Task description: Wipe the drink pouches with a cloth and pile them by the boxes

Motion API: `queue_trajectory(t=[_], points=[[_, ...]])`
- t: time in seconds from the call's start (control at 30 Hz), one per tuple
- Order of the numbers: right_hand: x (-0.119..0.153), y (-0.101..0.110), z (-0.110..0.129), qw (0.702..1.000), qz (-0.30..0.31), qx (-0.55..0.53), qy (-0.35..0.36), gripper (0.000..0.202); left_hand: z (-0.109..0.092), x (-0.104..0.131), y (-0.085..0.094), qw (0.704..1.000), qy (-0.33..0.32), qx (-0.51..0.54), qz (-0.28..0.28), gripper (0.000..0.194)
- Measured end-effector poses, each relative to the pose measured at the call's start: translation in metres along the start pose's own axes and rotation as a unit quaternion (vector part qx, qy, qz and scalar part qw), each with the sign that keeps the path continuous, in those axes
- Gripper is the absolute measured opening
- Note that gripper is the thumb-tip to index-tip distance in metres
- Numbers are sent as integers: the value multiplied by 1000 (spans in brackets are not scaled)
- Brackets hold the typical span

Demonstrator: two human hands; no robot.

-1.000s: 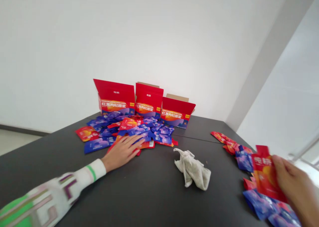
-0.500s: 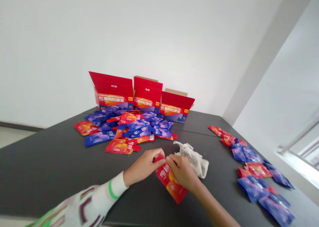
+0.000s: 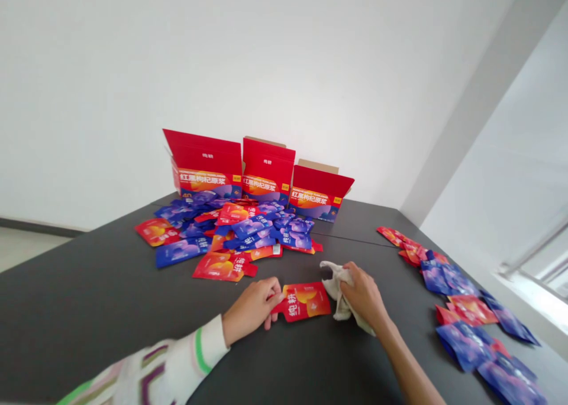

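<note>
A red pouch with orange fruit pictures [image 3: 307, 302] is held near the table's middle by my left hand [image 3: 255, 307], whose fingers pinch its left end. My right hand [image 3: 364, 295] grips a crumpled whitish cloth [image 3: 341, 292] just beside the pouch's right end. Beyond my left hand, another red pouch [image 3: 222, 266] lies at the near edge of a mixed heap of red and blue pouches [image 3: 252, 226].
Three open red boxes [image 3: 209, 177], [image 3: 267, 183], [image 3: 314, 199] stand behind the heap on the dark table [image 3: 110, 292]. Along the table's right side lie several blue pouches [image 3: 465, 343] and red pouches [image 3: 473, 309]. A pale wall rises behind.
My right hand has let go of the pouch and taken hold of the cloth to the right. The pouch has turned from slanting downward to lying nearly level, still in my left hand.
</note>
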State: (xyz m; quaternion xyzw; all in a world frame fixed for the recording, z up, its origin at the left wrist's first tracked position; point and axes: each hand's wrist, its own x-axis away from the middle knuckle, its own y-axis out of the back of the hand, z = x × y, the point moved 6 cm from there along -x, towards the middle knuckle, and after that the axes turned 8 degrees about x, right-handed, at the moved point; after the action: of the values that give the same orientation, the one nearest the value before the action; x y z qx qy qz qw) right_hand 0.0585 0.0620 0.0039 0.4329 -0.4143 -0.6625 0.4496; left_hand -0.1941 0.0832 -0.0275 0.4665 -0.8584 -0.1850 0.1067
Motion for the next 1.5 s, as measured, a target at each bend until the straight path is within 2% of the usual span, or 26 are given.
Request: queue_trajectory(t=[0.07,0.1,0.17,0.27,0.33,0.43,0.6,0.73,0.77,0.9,0.93,1.07,1.2,1.23,1.3,1.4,1.5], points=[[7,4,9,996,-39,-61,-50,30,-3,2,-6,1000,-5,-6,8,27],[13,4,20,994,-56,-84,-52,31,-4,3,-9,1000,-9,-17,11,27],[27,-5,52,993,-73,-97,-1,34,-6,3,-12,999,-16,-50,13,27],[44,-22,97,993,-67,7,95,31,-6,3,-15,995,-20,-97,18,27],[43,-28,105,992,-38,82,86,29,-9,3,-14,990,-35,-139,3,25],[38,-26,98,989,-8,145,28,26,-14,2,-10,974,-57,-217,-40,19],[45,-25,103,984,18,119,131,35,-11,0,-13,963,-53,-263,-29,18],[42,-20,80,986,23,164,19,23,-11,0,-15,959,-65,-274,-30,19],[42,-19,79,985,23,169,16,23,-11,0,-15,959,-63,-275,-28,18],[51,-24,94,983,39,121,134,32,-10,-2,-17,958,-63,-280,-20,16],[52,-25,94,983,46,116,136,29,-11,-2,-17,957,-68,-281,-19,17],[46,-21,84,985,45,157,47,20,-15,-1,-18,955,-82,-285,-15,20],[54,-26,100,982,39,128,134,31,-16,0,-20,952,-87,-294,-9,15],[55,-28,99,983,44,117,138,32,-17,0,-20,952,-88,-294,-11,15],[47,-29,86,988,43,116,91,28,-20,1,-20,954,-87,-287,-14,16],[25,-26,49,993,32,115,-9,20,-24,1,-13,956,-80,-281,-40,19],[7,-24,19,999,26,28,-38,16,-38,6,7,933,-143,-307,-121,23]])
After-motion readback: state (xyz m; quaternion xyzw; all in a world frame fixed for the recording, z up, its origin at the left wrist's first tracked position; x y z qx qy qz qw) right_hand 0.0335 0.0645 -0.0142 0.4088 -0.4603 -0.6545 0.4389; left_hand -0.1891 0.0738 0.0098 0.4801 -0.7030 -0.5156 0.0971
